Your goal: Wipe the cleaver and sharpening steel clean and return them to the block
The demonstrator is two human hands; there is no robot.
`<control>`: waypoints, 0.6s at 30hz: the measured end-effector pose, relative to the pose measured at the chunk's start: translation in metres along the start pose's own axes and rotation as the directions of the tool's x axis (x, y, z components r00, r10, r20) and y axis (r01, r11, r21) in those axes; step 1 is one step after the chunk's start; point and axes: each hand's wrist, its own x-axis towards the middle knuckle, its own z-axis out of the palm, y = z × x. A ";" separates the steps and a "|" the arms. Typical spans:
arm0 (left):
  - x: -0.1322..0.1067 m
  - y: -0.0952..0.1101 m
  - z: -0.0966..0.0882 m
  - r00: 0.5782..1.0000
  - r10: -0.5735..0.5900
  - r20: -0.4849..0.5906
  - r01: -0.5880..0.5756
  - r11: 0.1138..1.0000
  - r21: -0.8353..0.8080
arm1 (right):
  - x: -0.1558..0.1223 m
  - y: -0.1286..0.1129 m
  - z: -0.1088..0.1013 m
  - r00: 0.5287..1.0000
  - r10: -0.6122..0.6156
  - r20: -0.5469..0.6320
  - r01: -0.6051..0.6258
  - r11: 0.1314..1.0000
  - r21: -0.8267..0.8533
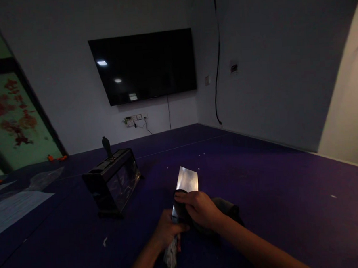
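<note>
Purple covering ran back to pale walls in a dim room, beneath a dark television mounted high on the far wall, likely to leave the surface below free for work. At near centre, a person held a broad metal blade — its squared end pointing to the far wall, presumably so that the edge faced away from the body. The left hand was curled around the lower part, apparently to steady it, with a pale, wrinkled, plastic-like wrapping showing below the fist. The right hand, coming in from the right, was closed on a black object lying across the blade, its fingers pressed near the top of it as if for control; what it was could not be told from where I stood.

A dark bundle lay just beyond the right wrist, partly hidden by it. To the left, within what looked like easy reach, stood a black knife block with a see-through side — one dark handle rose upright from its top, placed that way, it seemed, for a ready grip. Printed paper and clear film lay farther left, apparently pushed aside for elbow room.
</note>
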 end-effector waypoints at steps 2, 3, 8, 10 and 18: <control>0.000 -0.001 0.000 1.000 0.005 0.009 -0.005 1.000 -0.005 | -0.001 0.000 0.001 1.000 -0.009 -0.005 0.009 1.000 -0.009; 0.000 -0.002 -0.001 1.000 0.007 0.014 -0.007 1.000 -0.007 | -0.001 0.000 0.001 1.000 -0.010 -0.009 0.010 1.000 -0.014; -0.001 0.000 -0.001 1.000 0.000 0.010 0.000 1.000 0.004 | 0.000 0.008 0.000 0.998 0.057 -0.039 -0.058 0.998 -0.034; -0.003 0.001 -0.001 1.000 -0.002 0.026 0.002 1.000 0.014 | 0.001 0.013 -0.002 0.993 0.103 -0.064 -0.106 0.993 -0.045; -0.004 0.002 0.001 0.997 0.010 0.081 -0.011 1.000 0.011 | 0.003 0.024 -0.005 0.986 0.137 -0.097 -0.144 0.987 -0.068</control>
